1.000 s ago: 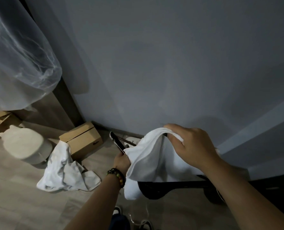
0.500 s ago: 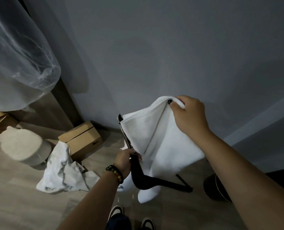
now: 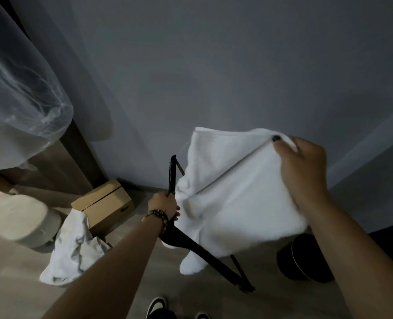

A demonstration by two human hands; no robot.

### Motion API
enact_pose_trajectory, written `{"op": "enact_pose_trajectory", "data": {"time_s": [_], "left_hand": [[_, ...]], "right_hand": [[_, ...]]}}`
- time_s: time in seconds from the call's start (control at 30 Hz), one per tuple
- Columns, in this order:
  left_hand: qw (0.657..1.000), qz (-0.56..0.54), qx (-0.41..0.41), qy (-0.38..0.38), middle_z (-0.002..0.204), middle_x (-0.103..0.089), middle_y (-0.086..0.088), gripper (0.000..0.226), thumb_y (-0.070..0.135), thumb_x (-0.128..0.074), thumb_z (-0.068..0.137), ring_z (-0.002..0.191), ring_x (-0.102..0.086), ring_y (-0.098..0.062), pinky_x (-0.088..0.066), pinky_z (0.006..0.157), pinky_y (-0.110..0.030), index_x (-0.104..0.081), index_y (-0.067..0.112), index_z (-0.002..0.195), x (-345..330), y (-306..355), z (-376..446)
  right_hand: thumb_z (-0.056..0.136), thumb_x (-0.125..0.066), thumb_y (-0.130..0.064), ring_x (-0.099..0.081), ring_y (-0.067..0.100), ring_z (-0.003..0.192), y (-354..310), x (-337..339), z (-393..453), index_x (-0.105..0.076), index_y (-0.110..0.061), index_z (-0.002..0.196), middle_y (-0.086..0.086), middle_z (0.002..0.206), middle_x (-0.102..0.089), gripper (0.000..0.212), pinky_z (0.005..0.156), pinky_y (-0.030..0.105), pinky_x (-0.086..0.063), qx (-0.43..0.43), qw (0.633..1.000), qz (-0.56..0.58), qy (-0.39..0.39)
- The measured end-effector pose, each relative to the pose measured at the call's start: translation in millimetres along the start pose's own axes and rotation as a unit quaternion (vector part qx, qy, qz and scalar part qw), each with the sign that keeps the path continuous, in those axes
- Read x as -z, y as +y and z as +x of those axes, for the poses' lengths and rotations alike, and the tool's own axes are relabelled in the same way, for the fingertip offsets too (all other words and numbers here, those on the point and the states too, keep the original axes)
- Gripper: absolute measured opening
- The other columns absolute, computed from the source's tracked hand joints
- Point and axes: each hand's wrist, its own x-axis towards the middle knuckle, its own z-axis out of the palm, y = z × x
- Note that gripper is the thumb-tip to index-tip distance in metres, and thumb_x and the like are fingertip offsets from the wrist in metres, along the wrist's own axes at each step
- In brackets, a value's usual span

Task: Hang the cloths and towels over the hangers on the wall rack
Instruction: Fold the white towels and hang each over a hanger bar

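Towel going over the hanger, up in front of the wall.

Left hand (image 3: 164, 203) grips the black hanger (image 3: 181, 238) at its middle; right hand (image 3: 302, 168) pinches the white towel's (image 3: 236, 203) top edge. Best bet: pull it through evenly so both halves balance. Another cloth (image 3: 72, 247) waits on the floor.

- White terry towel (image 3: 236, 199): soft cloth, matt, with a fuzzy nap.
- Black hanger (image 3: 172, 178): smooth, faintly glossy; the material cannot be told.
- Crumpled white cloth (image 3: 72, 247) on the floor: thin, matt, creased.
- Brown cardboard box (image 3: 105, 203): matt paperboard.
- Sheer white netting (image 3: 18, 88): translucent fabric.
- Wood-look floor (image 3: 11, 284): smooth, slightly sheened.
- Grey wall (image 3: 213, 65): matt, evenly painted.
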Motion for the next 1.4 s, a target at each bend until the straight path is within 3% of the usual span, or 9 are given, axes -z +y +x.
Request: {"op": "enact_pose_trajectory", "data": {"time_s": [0.2,0.33,0.47,0.6,0.67,0.77,0.9,1.17,1.4], "left_hand": [[0.97,0.189,-0.152,0.021,0.076,-0.07,-0.013,0.026,0.024,-0.047,0.099,0.05,-0.064,-0.019,-0.052,0.042,-0.026,-0.062,0.003,0.097,24.6,87.0,-2.1],[0.921,0.314,-0.228,0.026,0.081,-0.07,-0.012,0.025,0.028,-0.047,0.098,0.059,-0.069,-0.023,-0.059,0.055,-0.034,-0.062,0.008,0.096,23.7,127.3,-21.3],[0.862,0.422,-0.277,0.049,0.088,-0.068,-0.011,0.028,0.03,-0.045,0.098,0.072,-0.068,-0.026,-0.059,0.067,-0.038,-0.062,0.01,0.104,20.7,153.9,-42.8],[0.81,0.483,-0.325,0.076,0.086,-0.06,-0.005,0.029,0.033,-0.042,0.098,0.073,-0.061,-0.023,-0.048,0.06,-0.031,-0.062,0.014,0.107,21.3,173.5,-60.8],[0.782,0.51,-0.346,0.091,0.084,-0.054,-0.003,0.03,0.035,-0.041,0.098,0.07,-0.055,-0.02,-0.042,0.056,-0.029,-0.061,0.015,0.108,20.9,183.0,-67.8],[0.754,0.537,-0.367,0.097,0.078,-0.05,0.0,0.031,0.037,-0.041,0.099,0.063,-0.05,-0.015,-0.035,0.049,-0.026,-0.061,0.015,0.106,19.9,196.7,-75.6],[0.728,0.562,-0.382,0.094,0.077,-0.05,0.0,0.031,0.036,-0.04,0.099,0.064,-0.051,-0.016,-0.038,0.051,-0.026,-0.061,0.014,0.107,17.1,212.6,-83.7],[0.708,0.574,-0.402,0.087,0.077,-0.051,-0.001,0.032,0.036,-0.04,0.1,0.064,-0.052,-0.015,-0.037,0.051,-0.026,-0.061,0.012,0.105,8.3,224.5,-92.5],[0.717,0.565,-0.4,0.081,0.076,-0.051,0.0,0.032,0.035,-0.039,0.1,0.065,-0.053,-0.015,-0.039,0.052,-0.025,-0.061,0.013,0.106,13.2,215.0,-92.6]], "right_hand": [[0.094,-0.055,-0.033,-0.058,0.031,0.084,101.5,47.2,-38.9,-0.063,-0.002,0.08,0.014,0.08,-0.061,0.034,0.074,0.038,-0.041,-0.153,0.983,-0.097,-0.002],[0.086,-0.048,-0.04,-0.053,0.029,0.074,156.7,38.9,-79.4,-0.048,-0.017,0.064,0.007,0.066,-0.052,0.032,0.066,0.035,-0.036,-0.228,0.968,-0.097,-0.047],[0.098,-0.046,-0.023,-0.058,0.038,0.1,187.3,12.4,-95.4,-0.06,-0.006,0.097,0.024,0.109,-0.063,0.022,0.083,0.038,-0.045,-0.294,0.917,-0.195,-0.186],[0.083,-0.066,-0.022,-0.051,0.035,0.12,168.0,-11.9,-102.2,-0.028,-0.011,0.144,0.017,0.136,-0.046,0.072,0.089,0.039,-0.048,-0.248,0.936,-0.126,-0.214],[0.076,-0.074,-0.026,-0.037,0.028,0.135,150.8,-23.3,-102.0,-0.006,-0.027,0.151,0.008,0.152,-0.026,0.102,0.102,0.044,-0.045,-0.127,0.95,-0.143,-0.248],[0.076,-0.072,-0.045,-0.015,0.023,0.146,117.8,-40.6,-107.4,0.011,-0.035,0.15,0.001,0.16,-0.002,0.112,0.114,0.047,-0.03,0.072,0.932,-0.188,-0.301],[0.077,-0.062,-0.059,-0.022,0.019,0.143,85.0,-66.1,-119.8,-0.004,-0.028,0.151,-0.001,0.157,-0.016,0.1,0.115,0.044,-0.026,0.118,0.934,-0.139,-0.308],[0.069,-0.064,-0.064,-0.034,0.03,0.137,39.9,-101.7,-73.1,-0.023,-0.012,0.148,0.013,0.15,-0.033,0.102,0.111,0.049,-0.033,0.079,0.987,-0.106,-0.091],[0.068,-0.077,-0.03,-0.059,0.023,0.079,39.8,-94.3,-52.6,-0.059,-0.003,0.105,0.011,0.095,-0.06,0.049,0.066,0.033,-0.056,0.152,0.968,-0.176,-0.09]]}}
